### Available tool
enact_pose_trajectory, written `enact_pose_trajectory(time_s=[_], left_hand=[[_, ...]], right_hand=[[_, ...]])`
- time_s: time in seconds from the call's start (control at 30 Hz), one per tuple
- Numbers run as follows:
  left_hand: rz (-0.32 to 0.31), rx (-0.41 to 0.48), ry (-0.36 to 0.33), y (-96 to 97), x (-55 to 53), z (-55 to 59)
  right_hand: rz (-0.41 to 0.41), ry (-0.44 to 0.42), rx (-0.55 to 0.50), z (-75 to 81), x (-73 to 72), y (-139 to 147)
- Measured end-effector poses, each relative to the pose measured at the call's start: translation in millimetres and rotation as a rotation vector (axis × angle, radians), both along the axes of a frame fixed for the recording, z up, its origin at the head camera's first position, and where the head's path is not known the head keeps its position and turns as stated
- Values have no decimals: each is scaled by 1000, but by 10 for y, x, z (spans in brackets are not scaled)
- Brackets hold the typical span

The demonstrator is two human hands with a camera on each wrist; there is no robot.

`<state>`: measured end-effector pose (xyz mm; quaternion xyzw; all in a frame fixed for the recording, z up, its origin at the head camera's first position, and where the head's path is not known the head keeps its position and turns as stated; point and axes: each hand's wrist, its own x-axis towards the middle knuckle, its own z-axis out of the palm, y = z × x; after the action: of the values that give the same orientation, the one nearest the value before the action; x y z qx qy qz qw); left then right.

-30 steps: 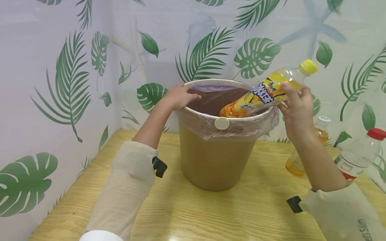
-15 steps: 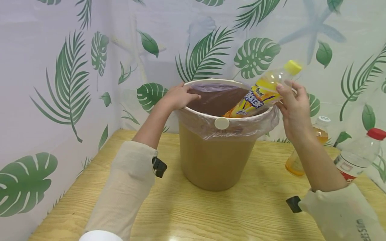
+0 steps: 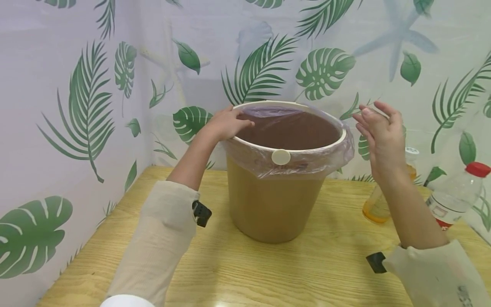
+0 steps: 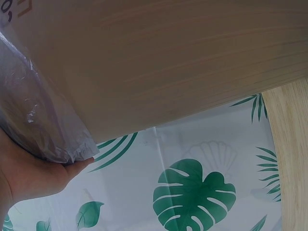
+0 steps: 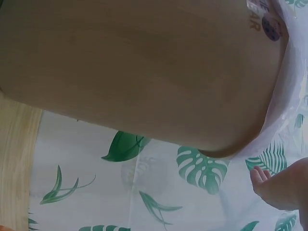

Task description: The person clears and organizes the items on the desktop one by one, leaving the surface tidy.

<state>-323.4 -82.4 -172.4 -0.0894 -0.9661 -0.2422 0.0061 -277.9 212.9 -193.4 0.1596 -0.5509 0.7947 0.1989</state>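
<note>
A tan trash can (image 3: 274, 209) stands upright on the wooden table, its cream rim (image 3: 307, 150) lined with a thin translucent bag (image 3: 264, 167). My left hand (image 3: 226, 123) grips the rim at its left side, thumb toward the inside. In the left wrist view, fingers of that hand (image 4: 36, 175) lie along the outside of the bag. Just right of the rim, my right hand (image 3: 385, 136) is raised with fingers loosely bent, holding nothing. The right wrist view has this hand (image 5: 281, 186) apart from the bag's edge. The bottom of the can's inside is hidden.
Behind the right forearm stands a bottle (image 3: 377, 207) with a white cap and some orange liquid. Farther right is a clear bottle (image 3: 450, 196) with a red cap. Leaf-printed sheeting (image 3: 207, 25) closes off the table (image 3: 245, 273) at the back and left.
The yellow-capped iced tea bottle, held slanting into the can, has left the right hand and is out of sight. That hand has opened and shifted slightly right. The left hand stays put.
</note>
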Motion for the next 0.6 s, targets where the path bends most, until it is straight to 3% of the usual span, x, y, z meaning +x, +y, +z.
enact_pose_trajectory(time_s=[0.27,0.4,0.6], left_hand=[[-5,0,7,-12,-14,-33],[-12,2,4,-15,-19,-31],[-8,8,5,-18,-7,-16]], right_hand=[[-231,19,89,-91,45,226],[-306,25,54,-155,60,358],[-408,-90,39,-310,52,577]])
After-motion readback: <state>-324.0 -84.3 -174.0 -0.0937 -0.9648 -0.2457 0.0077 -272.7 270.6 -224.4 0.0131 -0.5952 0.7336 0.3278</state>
